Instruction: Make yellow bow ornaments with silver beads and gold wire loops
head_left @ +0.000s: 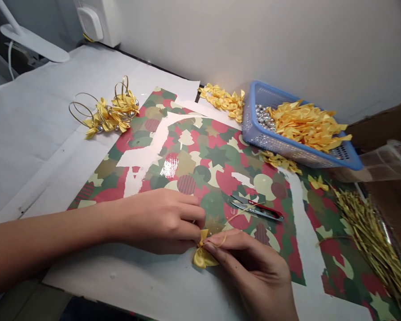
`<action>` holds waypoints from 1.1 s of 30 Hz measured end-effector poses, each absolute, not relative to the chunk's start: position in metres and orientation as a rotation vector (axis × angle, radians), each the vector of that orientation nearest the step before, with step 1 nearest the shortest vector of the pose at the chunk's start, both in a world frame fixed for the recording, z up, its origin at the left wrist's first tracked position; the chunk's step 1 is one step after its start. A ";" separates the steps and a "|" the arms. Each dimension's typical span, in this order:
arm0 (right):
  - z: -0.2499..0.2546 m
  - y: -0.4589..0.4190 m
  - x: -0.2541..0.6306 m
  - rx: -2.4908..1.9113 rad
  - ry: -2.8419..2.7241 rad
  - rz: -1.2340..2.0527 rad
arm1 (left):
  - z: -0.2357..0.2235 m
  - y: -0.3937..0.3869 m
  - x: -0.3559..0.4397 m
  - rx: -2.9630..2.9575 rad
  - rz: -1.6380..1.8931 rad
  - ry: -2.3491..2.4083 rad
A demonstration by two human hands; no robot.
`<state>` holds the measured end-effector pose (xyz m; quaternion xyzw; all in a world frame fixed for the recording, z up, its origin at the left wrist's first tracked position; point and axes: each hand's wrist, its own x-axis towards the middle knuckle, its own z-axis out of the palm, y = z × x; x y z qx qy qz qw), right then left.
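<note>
Near the front of the table, a yellow ribbon bow (203, 257) is held between my two hands. My left hand (169, 220) has its fingers curled closed at the bow's upper left side, and the fingertips are partly hidden. From the right, my right hand (250, 267) pinches at the bow's centre with thumb and forefinger. A thin yellow strand (225, 238) loops up by the right fingertips. Just beyond the hands lies a pair of thread snips (257, 209) with a red and dark handle, with another strand across it.
A blue basket (249, 111) holds yellow bows and silver bells. More bows (223, 100) lie beside it. Gold hoops with bows and bells (110, 113) sit at the back left. A bundle of yellow-green strands (370, 240) lies right. Patterned paper (217, 156) covers the table.
</note>
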<state>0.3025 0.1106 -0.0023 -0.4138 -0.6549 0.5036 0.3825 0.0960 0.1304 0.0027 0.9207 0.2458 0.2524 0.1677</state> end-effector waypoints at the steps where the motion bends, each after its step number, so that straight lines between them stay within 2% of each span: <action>1: -0.002 0.110 0.303 -1.053 -1.678 1.280 | 0.003 0.130 0.097 2.619 0.717 0.697; 13: -0.007 0.108 0.313 -0.837 -1.912 1.142 | -0.005 0.126 0.103 2.616 0.814 0.705; 21: -0.003 0.110 0.312 -0.845 -1.928 1.120 | -0.006 0.128 0.105 2.522 0.891 0.711; 33: 0.004 0.121 0.308 -1.190 -1.431 1.508 | 0.011 0.130 0.096 2.370 0.796 0.695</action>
